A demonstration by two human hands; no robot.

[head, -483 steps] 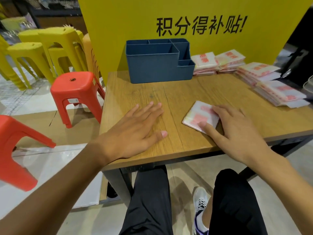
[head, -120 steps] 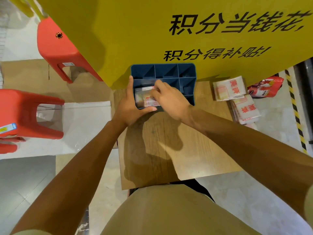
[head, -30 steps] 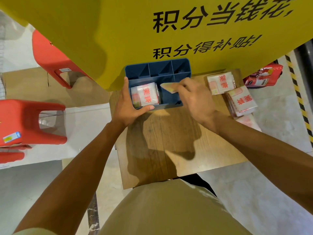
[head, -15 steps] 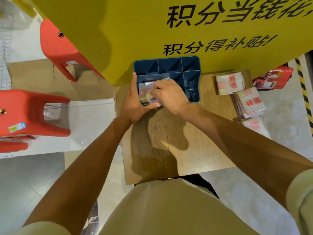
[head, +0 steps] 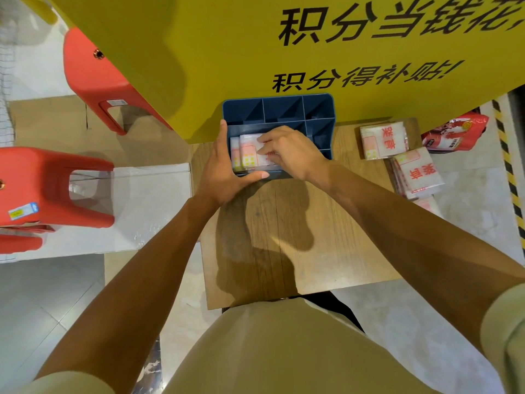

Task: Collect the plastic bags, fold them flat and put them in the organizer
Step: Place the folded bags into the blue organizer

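The tabletop (head: 298,237) carries the organizer (head: 284,109) at its far edge, against the yellow board (head: 227,38). The loose bags (head: 383,140) lie to the right of the organizer, so my right hand (head: 289,153) is the nearer one for fetching them. My left hand (head: 224,172) brackets the organizer's left near corner, fingers straight and thumb along its front wall. My right hand's fingers press the folded bags (head: 247,155) down into the organizer's big front compartment.
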